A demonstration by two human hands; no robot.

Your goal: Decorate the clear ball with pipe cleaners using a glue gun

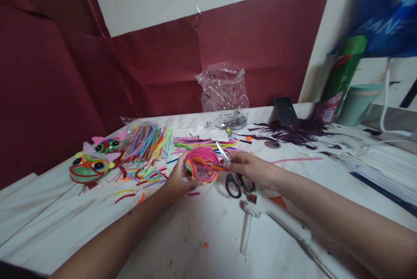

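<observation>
My left hand (180, 174) is closed around a small rounded craft piece (203, 157) covered in bright pink pipe cleaner, with a dark eye and orange and green trim at its left side. An orange pipe cleaner (215, 167) runs across its open face to the fingertips of my right hand (243, 167), which are pinched at its end. Scissors (233, 186) show at the same hand, blade above the fingers and black handles below. Whether that hand also grips them, I cannot tell. A white glue gun (283, 216) lies below my right forearm.
Two finished-looking animal faces (89, 168) stand at the left. Beside them are a bag of coloured pipe cleaners (148, 142) and cut scraps (150, 174). Purple strands (293, 133), a dark phone-like slab (286, 111) and a green cup (360, 103) are at the back right.
</observation>
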